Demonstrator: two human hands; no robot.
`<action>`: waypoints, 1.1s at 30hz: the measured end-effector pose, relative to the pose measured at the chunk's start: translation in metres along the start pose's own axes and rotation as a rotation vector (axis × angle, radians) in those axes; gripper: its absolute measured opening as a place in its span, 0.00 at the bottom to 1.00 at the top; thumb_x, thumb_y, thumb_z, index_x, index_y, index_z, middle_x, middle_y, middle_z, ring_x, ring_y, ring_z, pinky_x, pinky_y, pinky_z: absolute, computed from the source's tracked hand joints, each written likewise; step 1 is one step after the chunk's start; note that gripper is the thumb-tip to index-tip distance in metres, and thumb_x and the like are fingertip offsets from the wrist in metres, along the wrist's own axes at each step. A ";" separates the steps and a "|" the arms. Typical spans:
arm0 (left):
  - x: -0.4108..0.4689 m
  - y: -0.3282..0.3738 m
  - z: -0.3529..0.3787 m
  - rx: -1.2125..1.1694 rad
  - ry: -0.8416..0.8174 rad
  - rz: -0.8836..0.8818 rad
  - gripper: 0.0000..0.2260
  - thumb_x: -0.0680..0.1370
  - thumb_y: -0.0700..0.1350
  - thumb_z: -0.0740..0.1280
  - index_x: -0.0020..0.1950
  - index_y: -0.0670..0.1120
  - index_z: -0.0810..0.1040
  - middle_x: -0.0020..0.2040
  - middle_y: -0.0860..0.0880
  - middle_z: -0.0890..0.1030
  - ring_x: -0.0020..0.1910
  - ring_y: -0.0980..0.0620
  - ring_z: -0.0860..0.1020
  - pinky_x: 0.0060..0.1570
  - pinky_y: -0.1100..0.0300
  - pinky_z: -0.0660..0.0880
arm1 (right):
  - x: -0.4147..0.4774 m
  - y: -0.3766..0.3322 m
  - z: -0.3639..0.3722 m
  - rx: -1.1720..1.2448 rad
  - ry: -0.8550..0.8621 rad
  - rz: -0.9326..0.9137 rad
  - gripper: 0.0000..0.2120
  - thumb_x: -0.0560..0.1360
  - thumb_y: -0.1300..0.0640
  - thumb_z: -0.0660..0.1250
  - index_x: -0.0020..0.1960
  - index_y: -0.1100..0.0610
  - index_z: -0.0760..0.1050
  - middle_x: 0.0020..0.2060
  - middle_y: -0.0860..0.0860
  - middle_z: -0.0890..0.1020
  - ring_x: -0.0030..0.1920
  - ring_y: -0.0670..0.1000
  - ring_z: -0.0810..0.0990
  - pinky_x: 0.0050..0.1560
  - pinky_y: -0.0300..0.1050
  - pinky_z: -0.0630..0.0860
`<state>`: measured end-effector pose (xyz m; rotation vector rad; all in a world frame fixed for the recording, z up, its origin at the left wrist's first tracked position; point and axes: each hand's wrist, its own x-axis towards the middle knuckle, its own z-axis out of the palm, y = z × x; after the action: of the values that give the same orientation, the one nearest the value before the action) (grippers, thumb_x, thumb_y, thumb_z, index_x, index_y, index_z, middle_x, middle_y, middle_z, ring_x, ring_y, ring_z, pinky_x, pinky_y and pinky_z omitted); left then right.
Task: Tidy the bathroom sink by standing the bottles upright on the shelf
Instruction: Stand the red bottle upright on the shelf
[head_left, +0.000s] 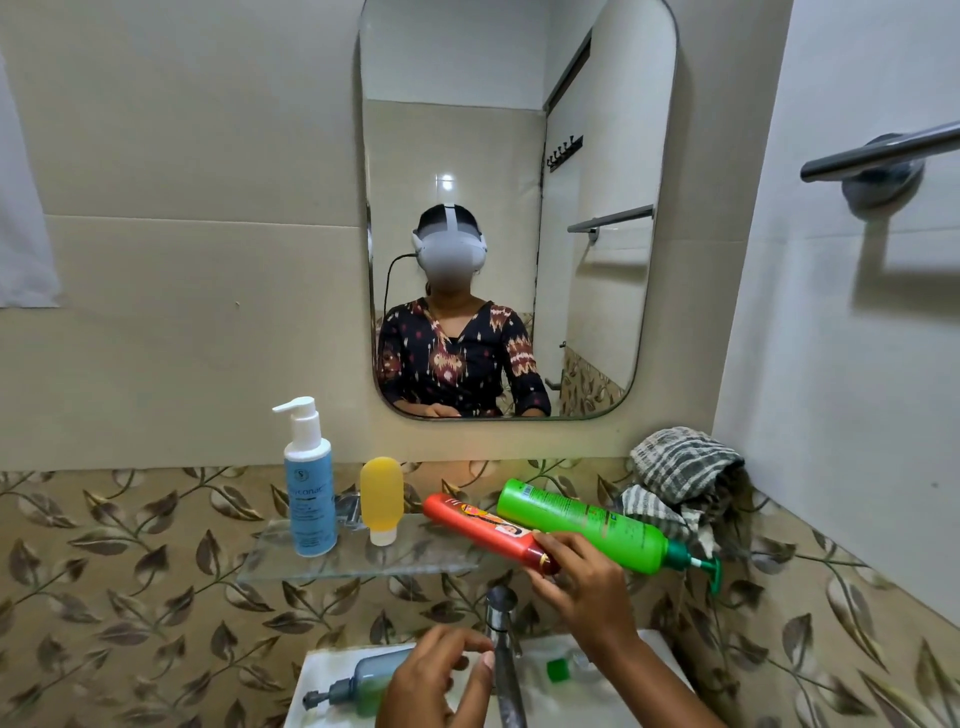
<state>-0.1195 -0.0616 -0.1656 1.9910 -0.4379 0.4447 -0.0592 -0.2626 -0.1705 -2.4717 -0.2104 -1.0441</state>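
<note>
Behind left hand (434, 675), half-hidden grey bottle (358, 683).

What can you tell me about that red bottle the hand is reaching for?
The red plastic bottle is long and slim, with a colourful printed label along its side and a darker red cap bearing a small gold mark. It lies tilted on its side, base up-left toward the wall, cap down-right, over the right end of the clear glass shelf. The green plastic pump bottle lies right alongside it. The right hand has its fingertips at the cap end; whether the grip is closed is unclear.
</note>
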 end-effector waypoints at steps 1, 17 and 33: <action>0.000 0.001 0.001 -0.003 0.001 0.006 0.06 0.67 0.55 0.64 0.37 0.68 0.75 0.51 0.66 0.74 0.47 0.62 0.77 0.39 0.67 0.77 | -0.001 0.003 -0.001 0.032 0.010 -0.012 0.18 0.67 0.46 0.66 0.54 0.52 0.79 0.44 0.49 0.82 0.41 0.44 0.80 0.42 0.34 0.74; -0.005 0.001 0.001 -0.008 -0.047 -0.005 0.07 0.69 0.53 0.66 0.44 0.64 0.74 0.52 0.65 0.73 0.49 0.64 0.76 0.43 0.64 0.78 | -0.011 0.030 -0.005 0.185 0.051 -0.142 0.24 0.68 0.59 0.73 0.62 0.50 0.74 0.57 0.45 0.74 0.57 0.43 0.73 0.60 0.31 0.69; 0.000 0.001 0.004 -0.032 0.004 0.058 0.06 0.68 0.54 0.64 0.41 0.68 0.74 0.50 0.65 0.74 0.49 0.63 0.75 0.42 0.67 0.77 | 0.001 0.011 -0.036 0.215 0.045 -0.263 0.18 0.71 0.58 0.67 0.60 0.50 0.72 0.58 0.45 0.72 0.59 0.41 0.71 0.59 0.36 0.72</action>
<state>-0.1193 -0.0658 -0.1666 1.9505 -0.4984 0.4748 -0.0783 -0.2893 -0.1514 -2.2652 -0.6139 -1.1157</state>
